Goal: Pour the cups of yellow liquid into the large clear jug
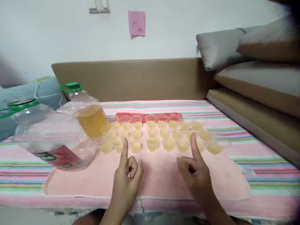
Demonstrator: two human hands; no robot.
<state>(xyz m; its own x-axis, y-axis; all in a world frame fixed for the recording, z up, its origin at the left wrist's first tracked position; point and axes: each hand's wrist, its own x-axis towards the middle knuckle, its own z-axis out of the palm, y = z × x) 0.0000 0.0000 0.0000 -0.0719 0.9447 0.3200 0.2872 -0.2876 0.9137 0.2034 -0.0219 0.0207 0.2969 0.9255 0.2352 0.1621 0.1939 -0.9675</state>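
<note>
My left hand [127, 178] and my right hand [197, 175] hover over a pink mat [159, 175], both empty. Each has its index finger stretched upward, the thumb out, and the other fingers curled in. Just beyond them, several clear plastic cups [152, 143] of pale yellow liquid stand in rows. The left index fingertip overlaps a front cup in this view, and the right one overlaps the cups toward the right end; whether either touches is unclear. Behind the rows lies a flat red plastic wrapper [150, 114].
Left of the cups stands a large bottle [91, 117] partly filled with yellow liquid. A second large bottle [63, 147], seemingly drained, is tilted nearer me. Striped cloth [269, 175] covers the surface. Grey cushions [220, 47] are stacked at right, and a brown board [140, 79] runs along the back.
</note>
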